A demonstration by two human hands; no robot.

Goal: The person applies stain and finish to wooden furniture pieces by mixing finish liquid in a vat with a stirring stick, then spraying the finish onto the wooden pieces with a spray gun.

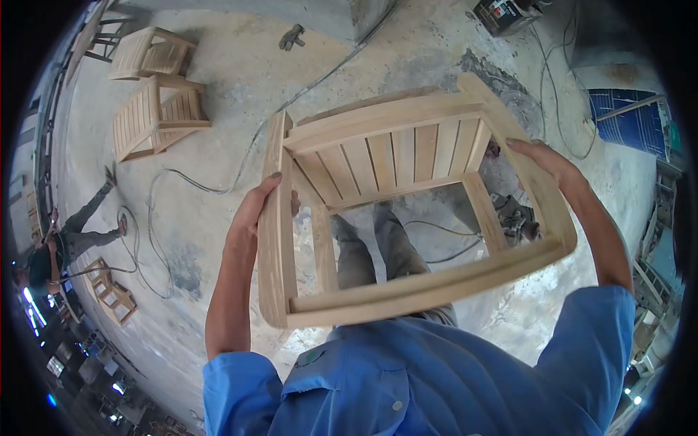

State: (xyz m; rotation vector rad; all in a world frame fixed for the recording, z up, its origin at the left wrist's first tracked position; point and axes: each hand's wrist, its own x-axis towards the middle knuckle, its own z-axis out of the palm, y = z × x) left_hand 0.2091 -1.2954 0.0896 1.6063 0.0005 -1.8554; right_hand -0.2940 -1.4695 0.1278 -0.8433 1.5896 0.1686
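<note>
- Nearest the camera is the wearer's blue shirt, with the wooden chair frame held out just in front of it.
- At the far left, a co-worker is well apart from the frame; two slatted chairs and a smaller wooden piece are on the concrete floor on that side.
- The left hand is closed around the frame's left side board, thumb on the near face and fingertips showing past the inner edge.
- Between the hands, the frame appears to be off the floor and tilted, its right side higher in view. The step in hand looks like holding up or turning the piece; the next move would call for both hands working together, so that it does not twist or swing against the legs.
- The frame is pale, bare-looking wood with visible grain. A row of upright slats with narrow gaps fills the far panel; the near rail is slightly bowed, and the middle is unfilled, showing the wearer's trousers through it.
- The right hand grips the right side board near its upper part, thumb or finger on the face; the rest of its hold is hidden.
</note>
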